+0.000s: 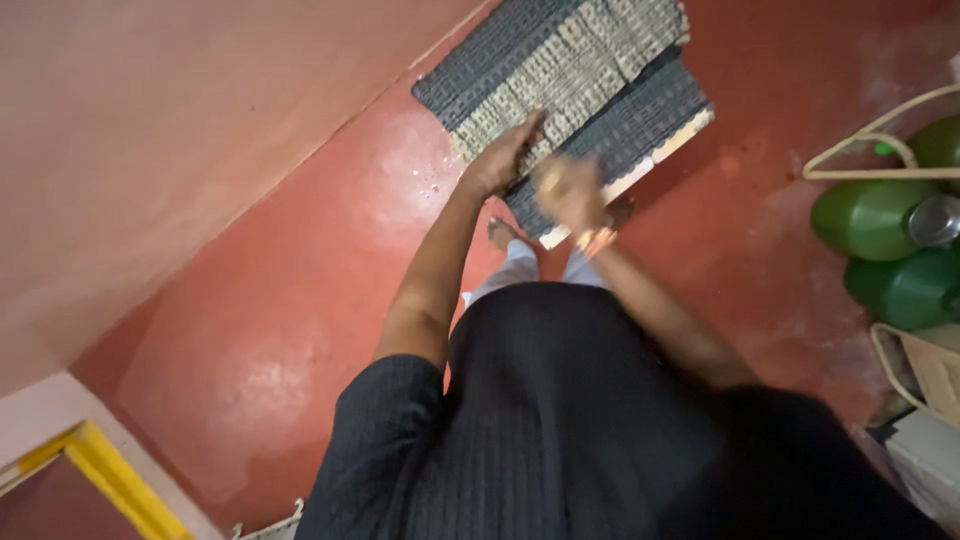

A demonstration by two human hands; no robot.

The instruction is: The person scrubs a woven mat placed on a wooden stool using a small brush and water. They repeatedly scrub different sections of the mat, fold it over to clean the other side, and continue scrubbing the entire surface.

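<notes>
Both hands — left hand (500,158), right hand (570,190) — hover over woven mat (570,70).

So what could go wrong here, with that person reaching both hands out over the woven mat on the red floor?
The mat lies on a glossy red floor, so it might slide if stepped on or pulled. A bare foot shows right by the mat's near edge and could catch on it. The right hand is blurred, apparently moving quickly beside the left hand, so the two might bump; whether either grips the mat is unclear.
</notes>
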